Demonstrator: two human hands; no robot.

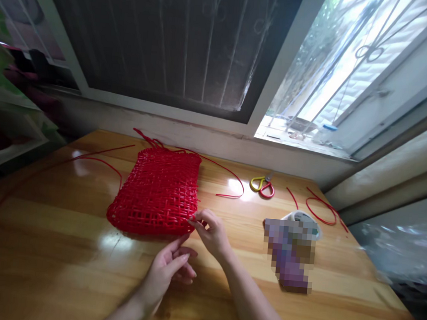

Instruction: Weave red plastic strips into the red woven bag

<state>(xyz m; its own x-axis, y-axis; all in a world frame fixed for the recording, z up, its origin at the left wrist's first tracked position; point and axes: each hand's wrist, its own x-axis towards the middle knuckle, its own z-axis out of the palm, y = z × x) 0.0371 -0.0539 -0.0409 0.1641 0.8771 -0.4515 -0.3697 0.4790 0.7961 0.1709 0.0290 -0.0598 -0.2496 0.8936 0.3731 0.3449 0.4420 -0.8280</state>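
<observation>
Currently, on the head cam (our only view), we've got the red weave [160, 192] lying on the table [76, 272], left of ctr, its near R corner toward us. Our R hand [210, 232] has thumb + finger pinched on that corner; can't tell which strand they're on. Our L hand [168, 268] is just below, fingers loosely curled w/ nothing in them; can't tell if its index tip touches the edge or sits just under it.

Main risk, we'd say: a hard tug at the corner could pucker the mesh or slide the whole thing, b/c we don't see L hand bracing it. Slick-looking strands may also slip from a fingertip pinch, & gaps in the weave could widen if one's pulled unevenly.

Loose ends [151, 141] stick out at the far L corner; could snag or unravel if knocked. Long strip [103, 161] on the L & curved strip [242, 182] on the R might catch a sleeve or tangle. Scissors [267, 178] lie well apart from both hands, blades twd the window, so low cut risk FTM.
</observation>
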